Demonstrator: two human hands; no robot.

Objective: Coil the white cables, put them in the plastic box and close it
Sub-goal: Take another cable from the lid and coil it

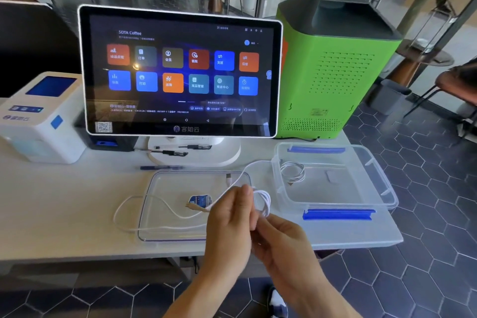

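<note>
On the pale bench [64, 209], the clear plastic lid [165, 188] lies left of the open clear plastic box [382, 188]; a coiled white cable [293, 171] lies inside the box. Behind the lid stands the touchscreen monitor [180, 72]; the green speaker-like unit [335, 67] stands behind the box.

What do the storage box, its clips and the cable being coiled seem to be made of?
Box: clear glossy plastic, since the table shows through it. Clips: opaque blue plastic, likely rigid. Cable: white, smooth rubbery sheath, bending softly between the left hand and right hand.

A single head-worn view is given, taken from above and in front of the table [64, 214]; it is aimed forward and downward; the hands are seen close at the lower centre; the touchscreen [180, 72] is faced squarely beyond them; the wide angle is shown by bowed edges at the sides.
</note>
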